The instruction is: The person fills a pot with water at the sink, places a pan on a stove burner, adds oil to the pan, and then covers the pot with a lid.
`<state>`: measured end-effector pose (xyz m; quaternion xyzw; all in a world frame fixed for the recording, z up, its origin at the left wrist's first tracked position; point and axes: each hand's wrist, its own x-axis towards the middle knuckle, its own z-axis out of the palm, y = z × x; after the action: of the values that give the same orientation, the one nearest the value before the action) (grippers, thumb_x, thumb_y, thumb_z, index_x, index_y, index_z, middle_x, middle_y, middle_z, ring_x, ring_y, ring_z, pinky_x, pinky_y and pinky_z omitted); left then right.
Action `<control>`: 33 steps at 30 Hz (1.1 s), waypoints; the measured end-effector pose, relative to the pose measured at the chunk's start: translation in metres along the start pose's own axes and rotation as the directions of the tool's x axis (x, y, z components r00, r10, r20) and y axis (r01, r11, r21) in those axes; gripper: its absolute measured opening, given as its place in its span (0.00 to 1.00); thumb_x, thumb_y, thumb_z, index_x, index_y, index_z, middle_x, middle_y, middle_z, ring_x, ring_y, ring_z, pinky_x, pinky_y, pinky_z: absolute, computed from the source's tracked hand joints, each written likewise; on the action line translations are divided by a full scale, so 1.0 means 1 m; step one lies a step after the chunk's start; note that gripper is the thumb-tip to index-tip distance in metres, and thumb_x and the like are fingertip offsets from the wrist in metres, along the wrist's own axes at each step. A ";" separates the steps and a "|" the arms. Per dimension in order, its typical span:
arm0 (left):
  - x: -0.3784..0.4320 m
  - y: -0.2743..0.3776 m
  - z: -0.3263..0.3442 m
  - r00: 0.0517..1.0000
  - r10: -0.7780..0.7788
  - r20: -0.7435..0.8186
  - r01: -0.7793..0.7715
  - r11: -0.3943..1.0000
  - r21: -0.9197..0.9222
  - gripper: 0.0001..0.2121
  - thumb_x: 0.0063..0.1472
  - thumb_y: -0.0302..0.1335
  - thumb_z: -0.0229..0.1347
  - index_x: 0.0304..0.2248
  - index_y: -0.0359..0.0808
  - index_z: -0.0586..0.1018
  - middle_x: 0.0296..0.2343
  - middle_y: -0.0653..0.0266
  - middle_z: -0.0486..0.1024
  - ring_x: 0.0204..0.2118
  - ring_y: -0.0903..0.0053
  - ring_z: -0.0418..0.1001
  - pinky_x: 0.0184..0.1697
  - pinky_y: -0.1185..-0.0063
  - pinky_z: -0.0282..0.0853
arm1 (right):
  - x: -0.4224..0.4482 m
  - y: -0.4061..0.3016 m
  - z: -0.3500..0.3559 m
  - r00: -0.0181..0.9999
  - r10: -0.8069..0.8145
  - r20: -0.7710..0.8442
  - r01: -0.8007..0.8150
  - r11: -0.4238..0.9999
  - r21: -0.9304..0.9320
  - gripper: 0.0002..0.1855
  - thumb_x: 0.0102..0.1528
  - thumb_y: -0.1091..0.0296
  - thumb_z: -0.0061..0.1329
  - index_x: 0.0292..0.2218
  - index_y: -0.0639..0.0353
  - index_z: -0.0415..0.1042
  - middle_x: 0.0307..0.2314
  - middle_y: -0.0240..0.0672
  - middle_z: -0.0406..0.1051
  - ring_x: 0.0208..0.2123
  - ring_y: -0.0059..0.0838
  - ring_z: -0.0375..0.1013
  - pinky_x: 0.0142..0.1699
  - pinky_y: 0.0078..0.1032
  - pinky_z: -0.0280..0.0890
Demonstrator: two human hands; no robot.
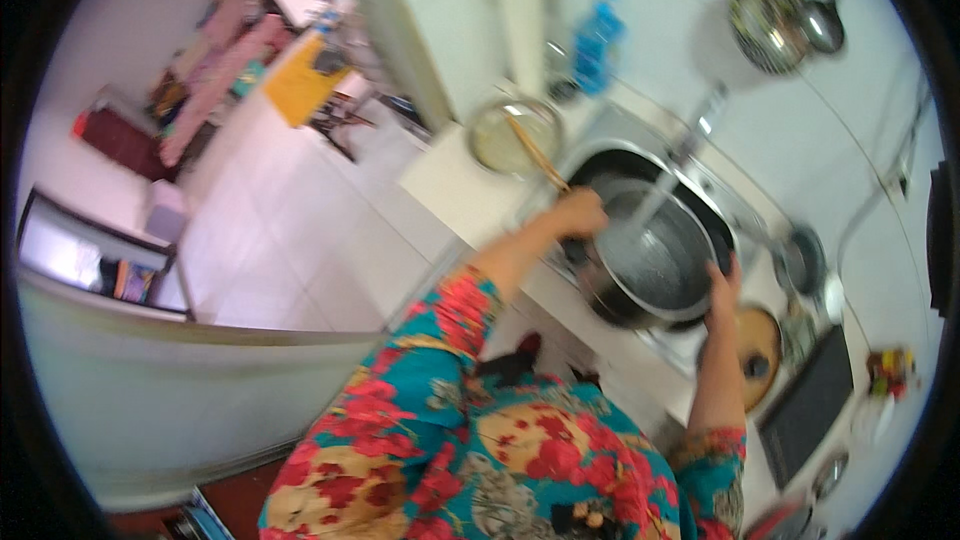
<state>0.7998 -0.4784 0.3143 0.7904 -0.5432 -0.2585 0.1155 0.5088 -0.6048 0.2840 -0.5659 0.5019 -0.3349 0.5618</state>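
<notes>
A deep metal pot is tilted over the sink, its dark inside facing up. Water from the faucet runs into it. My left hand is closed around a pair of wooden chopsticks at the pot's left rim; their far ends reach over a metal bowl of pale, cloudy contents. Just below that hand shows a black pot handle. On the pot's right side, my right hand grips the wall near the rim, its fingers partly hidden.
A blue bottle stands behind the sink. At right are a round lid with a black knob, a dark rectangular board and a small pan. A strainer and a ladle hang on the tiled wall.
</notes>
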 end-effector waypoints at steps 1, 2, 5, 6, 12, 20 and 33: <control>0.003 -0.017 0.003 0.949 0.286 0.131 -0.314 0.891 0.329 0.13 0.43 0.30 0.47 0.23 0.28 0.77 0.27 0.45 0.73 0.31 0.56 0.72 0.36 0.69 0.67 | -0.004 -0.005 0.009 1.000 -0.018 -0.004 0.018 1.000 -0.012 0.34 0.47 0.72 0.46 0.54 0.59 0.50 0.48 0.43 0.57 0.48 0.34 0.59 0.53 0.28 0.53; 0.009 -0.007 0.004 0.999 0.025 0.023 -0.023 0.996 -0.083 0.14 0.44 0.30 0.46 0.24 0.25 0.77 0.27 0.43 0.72 0.32 0.55 0.72 0.37 0.69 0.67 | 0.003 0.004 -0.003 1.000 -0.015 -0.025 0.016 0.999 0.033 0.34 0.48 0.73 0.45 0.55 0.60 0.48 0.49 0.43 0.57 0.48 0.35 0.59 0.52 0.28 0.53; -0.018 0.012 -0.024 0.999 -0.031 0.035 0.036 0.985 -0.166 0.17 0.47 0.31 0.45 0.28 0.22 0.74 0.31 0.40 0.71 0.36 0.55 0.70 0.40 0.70 0.65 | 0.009 0.015 -0.005 1.000 -0.017 -0.010 0.018 0.988 0.153 0.34 0.49 0.76 0.44 0.55 0.59 0.48 0.50 0.44 0.54 0.49 0.36 0.57 0.52 0.27 0.52; -0.024 0.002 -0.022 0.999 -0.038 0.035 0.043 0.983 -0.177 0.17 0.48 0.31 0.45 0.28 0.22 0.74 0.31 0.40 0.71 0.36 0.55 0.70 0.40 0.70 0.65 | 0.008 0.015 0.004 1.000 0.003 0.021 -0.006 0.989 0.150 0.34 0.48 0.76 0.44 0.55 0.58 0.47 0.51 0.44 0.53 0.50 0.36 0.57 0.53 0.27 0.52; -0.028 0.007 -0.007 0.998 -0.061 0.016 0.063 0.974 -0.219 0.18 0.48 0.32 0.45 0.28 0.21 0.74 0.30 0.38 0.70 0.37 0.54 0.69 0.42 0.70 0.64 | 0.010 0.020 -0.004 1.000 0.018 0.016 -0.021 0.988 0.152 0.35 0.48 0.76 0.44 0.56 0.57 0.46 0.52 0.45 0.50 0.50 0.36 0.56 0.53 0.26 0.51; -0.027 0.004 -0.013 1.000 0.001 -0.028 -0.005 0.987 -0.158 0.17 0.48 0.32 0.45 0.28 0.22 0.74 0.31 0.40 0.71 0.37 0.55 0.70 0.41 0.70 0.64 | 0.016 0.018 0.000 0.999 0.043 0.027 -0.046 0.988 0.149 0.36 0.48 0.74 0.46 0.56 0.57 0.46 0.51 0.47 0.52 0.48 0.36 0.58 0.52 0.25 0.52; -0.014 -0.005 -0.003 0.998 -0.065 0.018 0.067 0.973 -0.222 0.16 0.43 0.33 0.48 0.25 0.26 0.76 0.29 0.42 0.72 0.35 0.57 0.72 0.38 0.69 0.66 | 0.004 0.005 0.002 0.999 0.000 0.037 -0.001 0.999 0.032 0.36 0.46 0.69 0.49 0.54 0.64 0.49 0.49 0.45 0.57 0.49 0.36 0.57 0.53 0.28 0.51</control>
<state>0.8009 -0.4636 0.3185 0.7887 -0.4850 -0.3255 0.1920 0.5114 -0.6076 0.2779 -0.5628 0.4860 -0.3324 0.5802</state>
